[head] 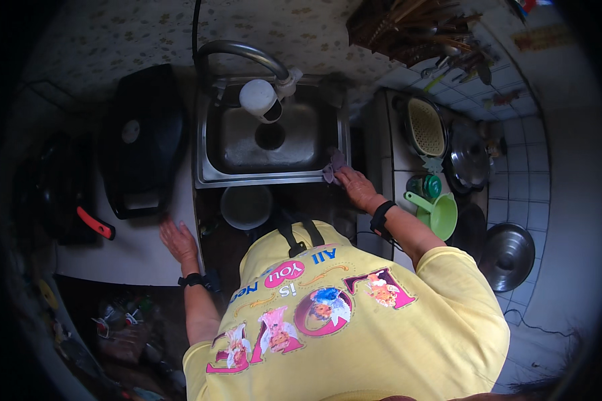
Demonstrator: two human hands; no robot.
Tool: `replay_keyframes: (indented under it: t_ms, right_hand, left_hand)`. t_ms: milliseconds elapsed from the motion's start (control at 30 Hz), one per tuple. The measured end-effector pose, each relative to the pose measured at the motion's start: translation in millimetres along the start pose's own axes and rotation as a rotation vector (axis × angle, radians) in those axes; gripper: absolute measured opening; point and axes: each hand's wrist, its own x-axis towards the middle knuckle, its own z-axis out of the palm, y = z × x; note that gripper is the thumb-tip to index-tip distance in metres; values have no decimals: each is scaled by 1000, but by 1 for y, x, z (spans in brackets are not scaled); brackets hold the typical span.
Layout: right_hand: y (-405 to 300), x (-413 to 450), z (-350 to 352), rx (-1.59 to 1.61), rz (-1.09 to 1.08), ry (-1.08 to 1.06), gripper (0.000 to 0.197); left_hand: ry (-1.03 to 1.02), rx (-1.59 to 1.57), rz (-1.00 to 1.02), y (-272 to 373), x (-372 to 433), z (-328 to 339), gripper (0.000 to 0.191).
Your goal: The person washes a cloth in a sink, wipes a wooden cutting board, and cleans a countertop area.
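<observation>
My right hand (356, 186) presses a crumpled purplish cloth (335, 166) on the front right corner of a stainless steel sink (276, 177). My left hand (178, 239) rests with its fingers apart on the pale countertop (130, 255), just in front of a black electric grill (143, 145) with its lid down. Over the basin hangs a curved metal faucet (246, 48) with a white filter head (259, 99). The drain at the basin's middle looks dark.
Below the sink's front edge is a round pail (246, 206). A red-handled pan (96, 223) is at left. At right are a green dipper (442, 216), a green-lidded jar (431, 186), an oval basket (426, 126) and a lidded pot (469, 160). A utensil rack (401, 30) hangs above.
</observation>
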Motion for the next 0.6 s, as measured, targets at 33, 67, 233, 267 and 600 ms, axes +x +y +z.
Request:
replay_keyframes:
  t_ms: [33, 67, 233, 267, 600]
  right_hand:
    - [6, 1, 0, -4, -5, -2, 36]
    - [13, 3, 2, -55, -48, 11, 36]
    - [36, 24, -7, -140, -158, 19, 39]
    - [38, 32, -13, -103, -138, 31, 40]
    - [87, 135, -35, 199, -168, 90, 35]
  left_hand:
    - [-2, 0, 1, 1, 0, 0, 42]
    - [-2, -1, -6, 3, 0, 2, 42]
    - [25, 0, 8, 2, -1, 2, 42]
    - [23, 2, 2, 2, -3, 2, 42]
    - [24, 40, -22, 1, -7, 1, 43]
